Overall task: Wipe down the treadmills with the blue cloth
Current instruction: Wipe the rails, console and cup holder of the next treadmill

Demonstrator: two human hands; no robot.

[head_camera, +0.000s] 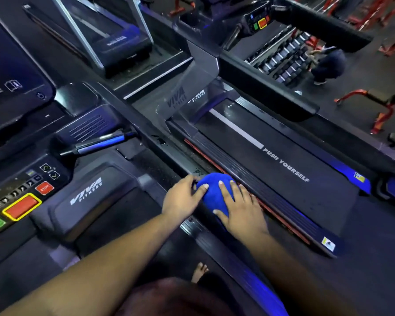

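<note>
So I've got both hands down on the cloth point(214, 192) right now, which is bunched into a blue lump sitting on the side rail point(249, 190) of the right treadmill point(283, 165), just beside the belt point(290, 176) with "PUSH YOURSELF" printed on it. My left hand point(183, 199) is flat with fingers spread, fingertips resting on the near-left edge of the cloth, not really gripping anything. My right hand point(240, 208) is laid palm-down over the right side of the lump, fingers mostly straight, more pressing than pinching. As for how this thing handles: it looks like a soft, light rag, totally floppy, so it'll squash and slide under pressure and won't hold any shape. I'd guess it drags fine on the ribbed rail but could snag or roll up on the grooves if I only push from one edge. Best hold, I think, is a flat palm across the top of the bunch with fingers curled over the leading edge, so it stays spread and doesn't ball up further. Nothing fragile here, the rail looks rigid and fixed. The console point(21, 201) with its red and green buttons is well apart on the left, so no risk of bumping those from here.
</note>
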